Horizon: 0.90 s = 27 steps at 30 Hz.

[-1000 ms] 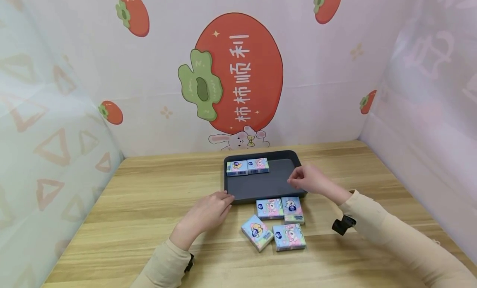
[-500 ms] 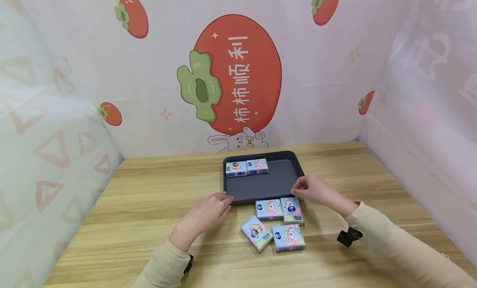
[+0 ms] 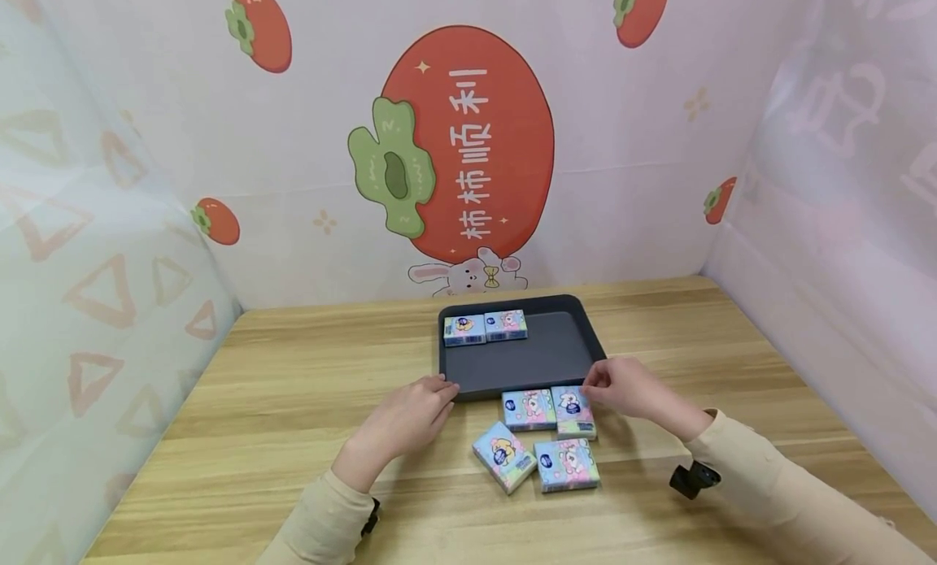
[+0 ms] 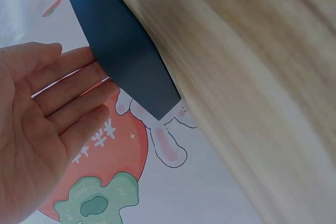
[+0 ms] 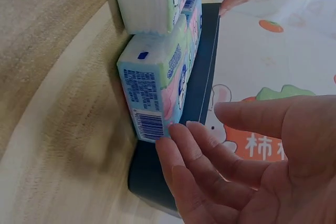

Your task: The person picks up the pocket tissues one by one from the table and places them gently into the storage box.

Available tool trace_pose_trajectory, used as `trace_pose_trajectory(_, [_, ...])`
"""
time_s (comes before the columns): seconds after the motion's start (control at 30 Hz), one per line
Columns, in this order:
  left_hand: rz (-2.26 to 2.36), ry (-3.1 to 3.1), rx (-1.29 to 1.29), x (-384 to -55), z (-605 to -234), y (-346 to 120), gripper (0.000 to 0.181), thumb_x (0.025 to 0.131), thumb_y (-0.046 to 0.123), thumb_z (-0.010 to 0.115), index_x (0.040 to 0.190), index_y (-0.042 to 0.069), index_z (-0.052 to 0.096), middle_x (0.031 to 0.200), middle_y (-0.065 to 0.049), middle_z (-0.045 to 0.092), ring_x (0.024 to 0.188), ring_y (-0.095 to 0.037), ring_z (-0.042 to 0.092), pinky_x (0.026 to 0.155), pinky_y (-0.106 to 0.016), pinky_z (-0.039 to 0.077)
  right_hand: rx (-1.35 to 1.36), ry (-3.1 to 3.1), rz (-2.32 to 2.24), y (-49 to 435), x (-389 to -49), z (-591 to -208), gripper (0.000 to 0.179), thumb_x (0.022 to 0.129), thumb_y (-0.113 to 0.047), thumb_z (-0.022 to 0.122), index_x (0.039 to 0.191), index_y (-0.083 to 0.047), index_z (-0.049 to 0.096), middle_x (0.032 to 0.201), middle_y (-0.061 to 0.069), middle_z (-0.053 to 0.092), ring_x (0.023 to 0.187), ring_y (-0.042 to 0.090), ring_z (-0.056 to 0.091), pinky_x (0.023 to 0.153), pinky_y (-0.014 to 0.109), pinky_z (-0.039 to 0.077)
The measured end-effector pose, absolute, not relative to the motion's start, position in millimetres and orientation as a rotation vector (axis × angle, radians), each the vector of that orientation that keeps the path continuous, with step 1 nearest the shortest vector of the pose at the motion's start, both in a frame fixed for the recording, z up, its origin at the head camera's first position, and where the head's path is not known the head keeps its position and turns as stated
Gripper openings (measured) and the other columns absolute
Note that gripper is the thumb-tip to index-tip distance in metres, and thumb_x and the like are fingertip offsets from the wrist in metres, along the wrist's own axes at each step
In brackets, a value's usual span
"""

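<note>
My left hand (image 3: 410, 415) rests its extended fingertips on the near left corner of a dark grey tray (image 3: 512, 370); the left wrist view has these fingers (image 4: 79, 77) nearly straight against the tray's outer wall. My right hand (image 3: 628, 386) is at the upper right edge of a small pocket tissue pack (image 3: 573, 410) printed with cartoons. In the right wrist view, its fingertips touch the barcode end of that pack (image 5: 142, 93), while the thumb (image 5: 252, 119) stays apart from it. Left of this pack lies another tissue pack (image 3: 529, 410), close along the tray's near rim.
Two tissue packs (image 3: 464, 329) sit side by side in the tray's far left corner. Closer to me on the wooden table (image 3: 293, 386) lie a slanted pack (image 3: 503, 458) and a straighter one (image 3: 567, 466). A printed cloth wall (image 3: 307, 142) stands behind the table.
My right hand has come down from over the tray's right side toward me, to the right pack beside the near rim. The left hand and the packs stay in place.
</note>
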<state>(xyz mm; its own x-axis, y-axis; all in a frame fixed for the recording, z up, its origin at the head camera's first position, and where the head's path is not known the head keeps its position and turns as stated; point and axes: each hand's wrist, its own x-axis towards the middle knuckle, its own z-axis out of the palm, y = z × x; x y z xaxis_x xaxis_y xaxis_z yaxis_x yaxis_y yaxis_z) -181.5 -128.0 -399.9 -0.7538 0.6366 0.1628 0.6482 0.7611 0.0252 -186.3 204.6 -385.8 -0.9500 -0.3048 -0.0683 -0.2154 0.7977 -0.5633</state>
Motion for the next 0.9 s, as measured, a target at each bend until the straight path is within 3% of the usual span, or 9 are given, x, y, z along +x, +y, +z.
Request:
trace_pose_trajectory(0.37, [-0.115, -2.811, -1.026, -181, -399, -128, 0.028, 0.094, 0.016, 0.056, 0.116, 0.003, 0.067, 0.117, -0.012, 0.067, 0.113, -0.025, 0.062, 0.094, -0.037, 0.053, -0.379, 2.793, -0.830, 209, -184, -394, 0.013, 0.083, -0.020, 0.071, 0.083, -0.008, 0.068, 0.070, -0.002, 0.062, 0.063, 0.010, 0.051, 0.057, 0.024, 0.044])
trace_pose_trajectory(0.63, [-0.103, -2.811, -1.015, -182, -400, -127, 0.028, 0.094, 0.016, 0.057, 0.116, 0.003, 0.067, 0.117, -0.012, 0.066, 0.113, -0.025, 0.062, 0.094, -0.038, 0.053, -0.359, 2.802, -0.792, 209, -180, -393, 0.024, 0.076, -0.028, 0.079, 0.082, -0.007, 0.068, 0.072, -0.001, 0.064, 0.064, 0.010, 0.054, 0.058, 0.026, 0.047])
trace_pose_trajectory(0.9, [-0.112, -2.815, -1.019, -181, -400, -127, 0.028, 0.094, 0.016, 0.056, 0.116, 0.003, 0.067, 0.117, -0.013, 0.066, 0.113, -0.026, 0.062, 0.095, -0.038, 0.053, -0.350, 2.774, -0.756, 206, -180, -401, 0.029, 0.074, -0.038, 0.079, 0.070, -0.012, 0.066, 0.056, -0.006, 0.051, 0.050, 0.008, 0.040, 0.046, 0.020, 0.032])
